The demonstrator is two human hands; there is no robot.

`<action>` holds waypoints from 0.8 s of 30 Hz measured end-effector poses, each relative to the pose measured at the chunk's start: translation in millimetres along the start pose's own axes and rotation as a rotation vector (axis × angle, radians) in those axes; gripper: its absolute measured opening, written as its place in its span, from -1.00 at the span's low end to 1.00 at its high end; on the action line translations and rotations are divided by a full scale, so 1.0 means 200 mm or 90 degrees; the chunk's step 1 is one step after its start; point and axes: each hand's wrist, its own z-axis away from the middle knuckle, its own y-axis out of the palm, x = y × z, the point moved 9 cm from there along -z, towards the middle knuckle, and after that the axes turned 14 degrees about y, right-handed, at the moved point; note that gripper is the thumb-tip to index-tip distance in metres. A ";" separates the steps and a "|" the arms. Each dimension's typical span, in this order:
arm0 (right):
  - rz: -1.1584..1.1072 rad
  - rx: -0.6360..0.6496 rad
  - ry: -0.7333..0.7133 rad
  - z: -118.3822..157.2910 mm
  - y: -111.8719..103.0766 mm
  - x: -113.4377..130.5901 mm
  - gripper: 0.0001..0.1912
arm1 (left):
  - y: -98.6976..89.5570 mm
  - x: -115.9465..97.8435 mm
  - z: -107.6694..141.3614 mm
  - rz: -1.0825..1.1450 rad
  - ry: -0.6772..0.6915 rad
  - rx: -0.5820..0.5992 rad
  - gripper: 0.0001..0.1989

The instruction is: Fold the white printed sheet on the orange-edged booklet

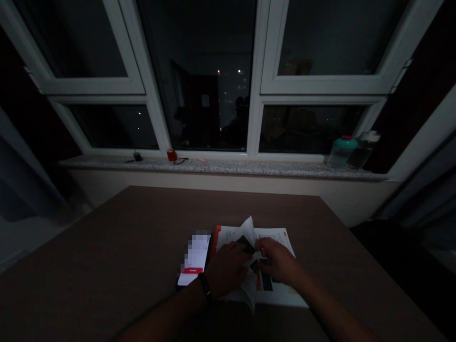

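Note:
A magazine or booklet [278,297] with printed text and pictures lies open on the table, its orange edge at the left. One leaf [249,227] stands partly lifted and curled near the middle. My left hand [230,266], with a dark band at the wrist, rests over the left pages, its fingers stretched toward the curled leaf. Beside it, my right hand [280,259] has its fingers bent and closed at that leaf's edge; the exact grip is dim. Left of the magazine lies a phone [195,254] with a lit screen, partly blurred out.
The brown table [142,237] stands before a window with white frames [258,85]. On the speckled sill [228,166] are a small red jar [171,155], a dark little bottle [137,156], and two clear bottles, one with a teal lid [344,151]. The room is dark.

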 end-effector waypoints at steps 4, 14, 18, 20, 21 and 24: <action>0.000 0.031 -0.002 0.02 0.00 0.02 -0.58 | -0.01 -0.01 0.00 0.000 -0.003 0.019 -0.57; 0.000 -0.030 0.032 -0.03 0.01 -0.03 -0.78 | 0.00 -0.02 0.00 -0.022 0.022 0.004 -0.57; 0.007 -0.062 0.070 -0.07 0.00 -0.07 -0.84 | 0.00 -0.01 0.00 -0.026 0.027 -0.004 -0.60; 0.013 -0.072 0.094 -0.08 -0.01 -0.09 -0.86 | 0.01 -0.01 0.00 -0.018 0.032 -0.004 -0.59; 0.017 -0.077 0.101 -0.09 -0.01 -0.10 -0.87 | 0.01 -0.01 0.00 -0.011 0.033 -0.005 -0.59; 0.026 -0.088 0.090 -0.09 -0.01 -0.09 -0.88 | 0.01 -0.02 0.00 0.017 0.040 -0.009 -0.59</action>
